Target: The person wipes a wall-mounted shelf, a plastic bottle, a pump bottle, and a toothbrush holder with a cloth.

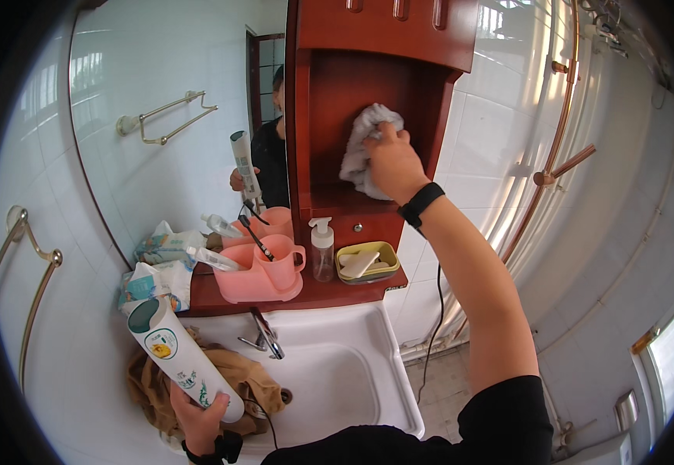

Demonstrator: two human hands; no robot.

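Observation:
My left hand (197, 422) grips the lower part of a tall white bottle (187, 368) with a dark green end and a yellow picture on its label. The bottle is tilted over the left side of the sink, above a brown cloth (236, 372). My right hand (399, 164) is reaching up into the open niche of a red-brown wooden cabinet (325, 93). Its fingers press a fluffy pale grey cloth (360, 147) against the inside of the niche. Part of the cloth is hidden behind that hand.
Below the niche stand a pink toothbrush holder (252, 283), a clear pump bottle (322, 252) and a yellow-rimmed soap box (383, 260). Wipes packets (159, 287) lie left of them. The faucet (263, 335) rises behind the white sink (337, 380). A mirror (159, 70) covers the left wall.

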